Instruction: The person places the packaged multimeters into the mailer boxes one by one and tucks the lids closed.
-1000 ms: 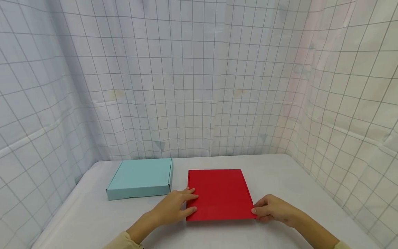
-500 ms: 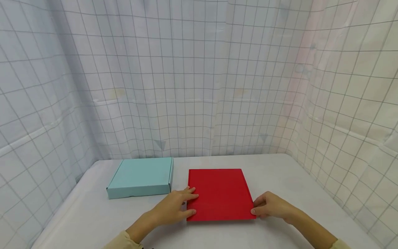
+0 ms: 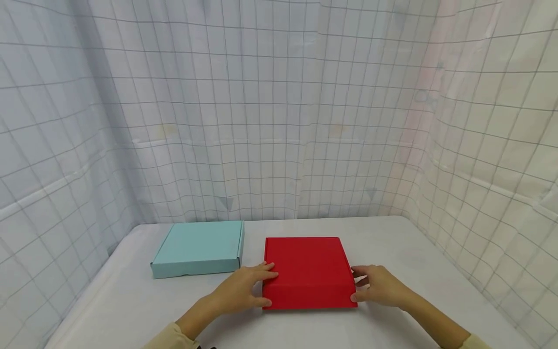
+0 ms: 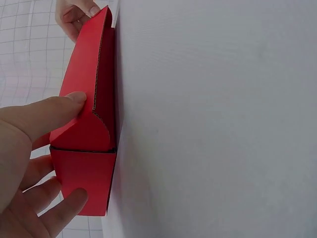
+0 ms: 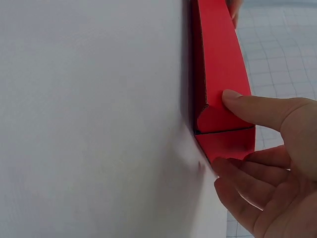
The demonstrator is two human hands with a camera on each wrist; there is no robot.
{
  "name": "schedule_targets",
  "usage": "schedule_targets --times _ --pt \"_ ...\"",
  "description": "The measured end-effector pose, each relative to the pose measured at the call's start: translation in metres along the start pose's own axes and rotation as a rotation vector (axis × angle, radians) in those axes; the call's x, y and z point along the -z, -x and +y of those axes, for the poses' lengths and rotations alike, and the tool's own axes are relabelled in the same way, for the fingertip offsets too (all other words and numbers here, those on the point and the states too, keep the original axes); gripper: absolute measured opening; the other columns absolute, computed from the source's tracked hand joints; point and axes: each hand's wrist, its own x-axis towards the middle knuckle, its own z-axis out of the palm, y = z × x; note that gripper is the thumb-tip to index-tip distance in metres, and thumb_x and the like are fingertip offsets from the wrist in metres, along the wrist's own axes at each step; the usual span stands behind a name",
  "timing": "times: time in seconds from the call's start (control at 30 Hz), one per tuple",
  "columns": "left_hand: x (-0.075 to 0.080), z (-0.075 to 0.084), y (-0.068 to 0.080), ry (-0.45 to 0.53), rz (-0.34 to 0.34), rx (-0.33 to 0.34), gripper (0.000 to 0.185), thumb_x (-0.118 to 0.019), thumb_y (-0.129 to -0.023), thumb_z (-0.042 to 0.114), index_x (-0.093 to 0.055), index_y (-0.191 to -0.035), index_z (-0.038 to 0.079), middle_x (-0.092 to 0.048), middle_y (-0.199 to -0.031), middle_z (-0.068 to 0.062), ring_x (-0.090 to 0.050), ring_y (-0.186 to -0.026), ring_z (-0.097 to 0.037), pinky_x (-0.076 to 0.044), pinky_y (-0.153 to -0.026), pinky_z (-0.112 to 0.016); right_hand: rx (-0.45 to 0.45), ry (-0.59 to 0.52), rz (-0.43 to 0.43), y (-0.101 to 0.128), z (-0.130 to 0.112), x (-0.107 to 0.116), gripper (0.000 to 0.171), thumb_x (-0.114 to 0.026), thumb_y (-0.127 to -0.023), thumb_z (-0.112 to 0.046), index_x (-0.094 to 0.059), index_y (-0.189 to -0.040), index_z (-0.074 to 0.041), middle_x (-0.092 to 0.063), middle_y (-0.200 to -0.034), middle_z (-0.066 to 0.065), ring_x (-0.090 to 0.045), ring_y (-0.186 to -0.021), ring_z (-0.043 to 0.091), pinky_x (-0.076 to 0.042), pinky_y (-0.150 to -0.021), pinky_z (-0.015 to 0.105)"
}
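Observation:
A flat red cardboard mailer box (image 3: 305, 261) lies on the table in the head view. Its front flap (image 3: 310, 296) slopes down from the lid toward the person. My left hand (image 3: 240, 291) is at the box's left side, thumb on the flap and spread fingers along the side wall and lid edge. At the right side is my right hand (image 3: 380, 286), its thumb (image 5: 235, 99) pressing the flap near its corner. The other right fingers are loosely bent beside the side wall (image 5: 228, 144). Both wrist views show the flap's lower edge standing out from the box front.
A closed light blue box (image 3: 198, 249) stands to the left and a little farther back. White cloth covers the table (image 3: 383, 242). Grid-patterned white curtains (image 3: 279, 121) surround it at the back and both sides.
The red flap has folded downward from level with the lid to a slope. My right hand's fingers have come away from the flap's corner and spread; my left hand stays nearly in place.

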Motion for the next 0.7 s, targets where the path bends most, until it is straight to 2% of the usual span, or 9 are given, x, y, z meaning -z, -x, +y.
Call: schedule_targets --times 0.1,0.23,0.33,0.47,0.57,0.7 --pt "-0.002 -0.001 -0.001 0.01 0.009 0.008 0.063 -0.086 -0.086 0.028 -0.064 -0.143 0.013 -0.052 -0.154 -0.006 -0.045 -0.142 -0.031 -0.046 -0.106 -0.056 0.05 0.039 -0.009 -0.001 0.0 -0.001 0.071 -0.087 -0.083 -0.017 -0.054 -0.139 0.013 -0.069 -0.124 0.015 -0.071 -0.106 0.033 -0.059 -0.086 0.05" --pt "-0.005 0.001 -0.002 0.034 0.035 0.029 0.066 -0.089 -0.083 0.025 -0.064 -0.142 0.008 -0.053 -0.152 -0.01 -0.047 -0.14 -0.036 -0.055 -0.097 -0.049 0.097 0.084 -0.01 -0.002 0.0 -0.003 0.066 -0.086 -0.085 -0.017 -0.058 -0.137 0.011 -0.072 -0.119 0.011 -0.071 -0.105 0.03 -0.059 -0.085 0.05" --pt "-0.008 0.003 -0.002 0.031 0.06 0.063 0.071 -0.091 -0.08 0.026 -0.063 -0.141 0.004 -0.051 -0.15 -0.016 -0.049 -0.135 -0.04 -0.06 -0.087 -0.045 0.11 0.124 0.015 -0.001 -0.001 -0.004 0.075 -0.087 -0.083 -0.018 -0.052 -0.142 0.012 -0.07 -0.123 0.012 -0.07 -0.107 0.032 -0.06 -0.084 0.048" --pt "-0.009 0.005 -0.002 0.014 0.084 0.121 0.075 -0.093 -0.077 0.029 -0.062 -0.14 0.003 -0.052 -0.147 -0.022 -0.051 -0.131 -0.044 -0.06 -0.085 -0.051 0.12 0.154 0.039 -0.001 -0.005 -0.005 0.086 -0.089 -0.082 -0.019 -0.044 -0.148 0.012 -0.065 -0.133 0.019 -0.067 -0.115 0.037 -0.059 -0.086 0.049" --pt "-0.01 0.006 -0.002 0.022 0.082 0.133 0.075 -0.093 -0.076 0.028 -0.063 -0.139 0.002 -0.06 -0.14 -0.02 -0.058 -0.125 -0.041 -0.06 -0.086 -0.049 0.12 0.165 0.032 -0.001 -0.007 -0.005 0.086 -0.089 -0.082 -0.02 -0.044 -0.148 0.013 -0.065 -0.134 0.019 -0.066 -0.117 0.037 -0.059 -0.088 0.049" --pt "-0.011 0.006 -0.004 0.015 0.084 0.12 0.074 -0.094 -0.076 0.027 -0.065 -0.138 0.001 -0.069 -0.129 -0.011 -0.066 -0.114 -0.032 -0.061 -0.085 -0.04 0.135 0.213 0.014 -0.003 -0.009 -0.004 0.087 -0.089 -0.082 -0.02 -0.044 -0.147 0.016 -0.067 -0.132 0.016 -0.068 -0.115 0.033 -0.058 -0.089 0.046"
